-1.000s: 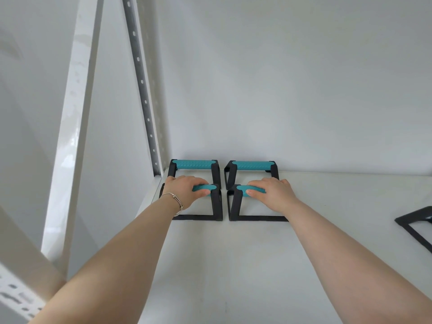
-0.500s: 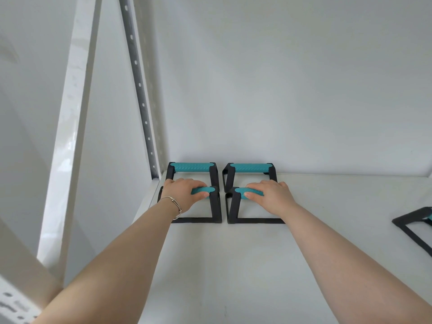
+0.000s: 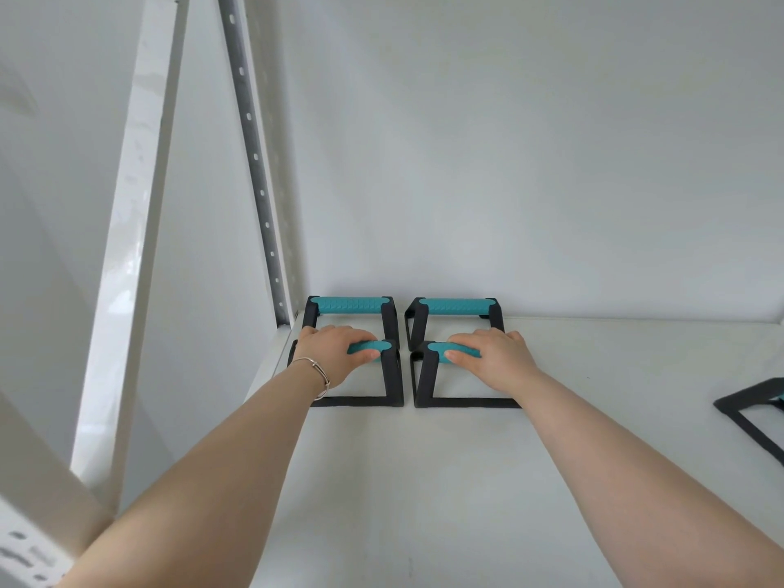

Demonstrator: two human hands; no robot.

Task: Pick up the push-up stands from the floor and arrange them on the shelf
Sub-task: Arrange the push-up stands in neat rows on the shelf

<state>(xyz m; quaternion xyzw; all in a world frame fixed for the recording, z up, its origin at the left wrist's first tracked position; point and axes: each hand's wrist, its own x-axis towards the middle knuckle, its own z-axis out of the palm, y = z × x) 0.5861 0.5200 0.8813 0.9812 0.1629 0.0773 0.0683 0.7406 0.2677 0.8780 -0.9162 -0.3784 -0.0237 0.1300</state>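
The shelf [image 3: 466, 481] lies open between the four stands [image 3: 352, 305] and another, seemingly, far right [image 3: 746, 411].

Bright even light, sharp, wide-angle edge distortion

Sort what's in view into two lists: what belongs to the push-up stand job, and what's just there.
Part of the job:
- front-left stand, gripped by left hand
- front-right stand, gripped by right hand
- back-left stand
- back-right stand
- stand at the right edge
- shelf

Just there:
- bracelet
- perforated upright
- wall
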